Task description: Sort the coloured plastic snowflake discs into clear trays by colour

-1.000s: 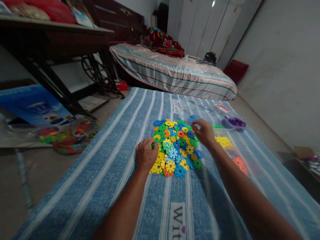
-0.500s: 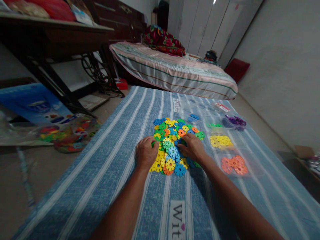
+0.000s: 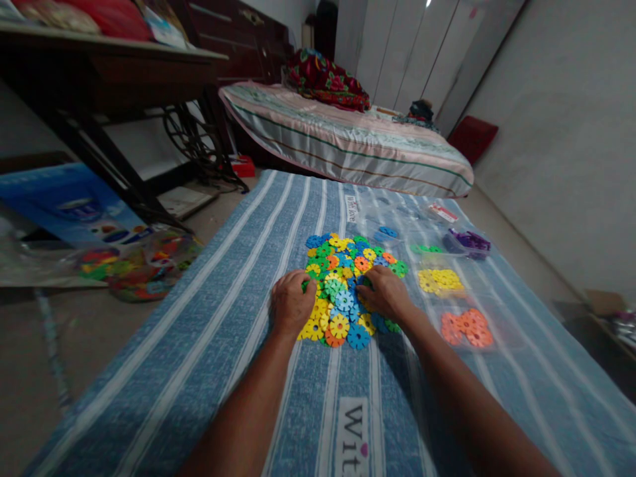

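A pile of toothed plastic discs [image 3: 342,301] in yellow, blue, green and orange lies in the middle of a blue cloth [image 3: 209,371] with white stripes, between the person's two hands. The left hand [image 3: 293,299] rests curled at the left edge of the pile, pinching a green disc [image 3: 305,286] between thumb and fingers. The right hand [image 3: 386,290] is bent over the right side of the pile, its fingertips down among blue discs near the middle; the fingers hide the spot, so I cannot tell whether they grip one or only touch it.

To the right of the pile, sorted discs lie by colour in clear plastic boxes. Orange discs [image 3: 468,327] are nearest the person, with yellow discs [image 3: 441,281] just beyond them. Farther off are a few green discs [image 3: 427,249], with a heap of purple pieces [image 3: 468,242] to their right. A small group of blue discs [image 3: 387,232] sits just past the far edge of the pile. A red and white label [image 3: 443,212] lies near the far right corner of the cloth.

Beyond the cloth stands a bed [image 3: 358,146] with a red flowered blanket [image 3: 328,83] heaped on it.
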Demonstrator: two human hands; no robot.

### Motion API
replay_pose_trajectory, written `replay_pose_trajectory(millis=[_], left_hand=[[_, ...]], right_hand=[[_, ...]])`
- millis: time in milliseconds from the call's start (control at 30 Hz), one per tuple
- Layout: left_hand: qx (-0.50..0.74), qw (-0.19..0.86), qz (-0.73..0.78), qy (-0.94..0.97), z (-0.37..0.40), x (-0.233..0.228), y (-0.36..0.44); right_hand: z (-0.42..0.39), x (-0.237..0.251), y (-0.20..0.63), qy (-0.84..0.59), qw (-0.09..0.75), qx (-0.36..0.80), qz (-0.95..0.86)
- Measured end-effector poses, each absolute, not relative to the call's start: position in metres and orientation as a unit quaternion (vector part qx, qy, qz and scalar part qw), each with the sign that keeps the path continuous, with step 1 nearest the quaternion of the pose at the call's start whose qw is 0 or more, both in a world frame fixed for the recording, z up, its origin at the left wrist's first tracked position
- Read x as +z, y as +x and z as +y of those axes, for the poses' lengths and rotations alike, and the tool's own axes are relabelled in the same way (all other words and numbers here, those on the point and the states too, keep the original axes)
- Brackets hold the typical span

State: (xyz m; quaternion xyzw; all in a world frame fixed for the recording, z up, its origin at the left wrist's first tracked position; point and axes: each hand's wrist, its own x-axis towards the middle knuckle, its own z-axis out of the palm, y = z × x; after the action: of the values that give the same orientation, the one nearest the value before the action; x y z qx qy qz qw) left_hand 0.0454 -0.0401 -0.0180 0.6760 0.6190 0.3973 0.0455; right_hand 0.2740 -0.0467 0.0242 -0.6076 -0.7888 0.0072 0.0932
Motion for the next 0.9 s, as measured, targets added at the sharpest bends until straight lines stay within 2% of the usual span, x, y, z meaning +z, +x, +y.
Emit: replay_pose_trajectory(millis=[200, 400, 667, 733, 833, 900], left_hand=[[0.388, 0.051, 0.623, 0.678, -0.041, -0.015, 0.047], [0.375, 0.058, 0.632, 0.676, -0.043, -0.011, 0.048], [0.369, 0.06, 0.631, 0.68, -0.043, -0.011, 0.047], [0.373, 0.054, 0.63, 0.679, -0.043, -0.012, 0.047], [0.379, 0.046, 0.628, 0.678, -0.042, -0.014, 0.047], [0.379, 0.045, 0.628, 0.678, -0.041, -0.015, 0.047]], right_hand=[[-0.048, 0.029, 0.275, -0.587, 0.117, 0.005, -0.801], [-0.047, 0.027, 0.28, -0.611, 0.205, -0.002, -0.764], [-0.025, 0.029, 0.288, -0.602, 0.331, 0.123, -0.717], [-0.007, 0.041, 0.296, -0.618, 0.397, 0.17, -0.657], [0.017, 0.06, 0.308, -0.624, 0.551, 0.239, -0.501], [0.022, 0.065, 0.313, -0.621, 0.584, 0.258, -0.456]])
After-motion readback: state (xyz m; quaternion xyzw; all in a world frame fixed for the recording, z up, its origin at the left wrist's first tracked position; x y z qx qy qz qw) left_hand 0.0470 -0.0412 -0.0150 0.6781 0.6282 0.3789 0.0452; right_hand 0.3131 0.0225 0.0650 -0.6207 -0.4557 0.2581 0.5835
